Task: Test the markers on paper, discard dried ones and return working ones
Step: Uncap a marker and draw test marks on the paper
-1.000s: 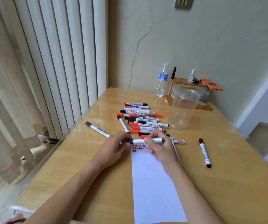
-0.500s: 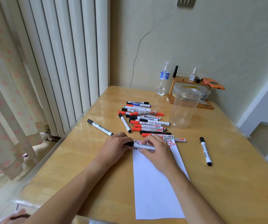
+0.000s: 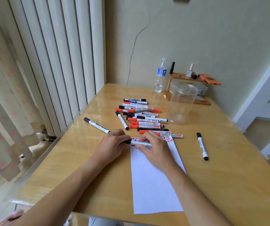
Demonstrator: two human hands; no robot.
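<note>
Wooden tabletop (image 3: pixel 228 185), corner of room. Marker (image 3: pixel 141 143) held level over top edge of paper (image 3: pixel 153 185): left hand (image 3: pixel 114 146) pinching black cap, right hand (image 3: pixel 153 149) gripping barrel. Risk: sudden cap release, ink on fingers.

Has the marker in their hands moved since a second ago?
Yes. The held marker has dropped toward the person, from over the paper's far edge to over the scribbles.
</note>
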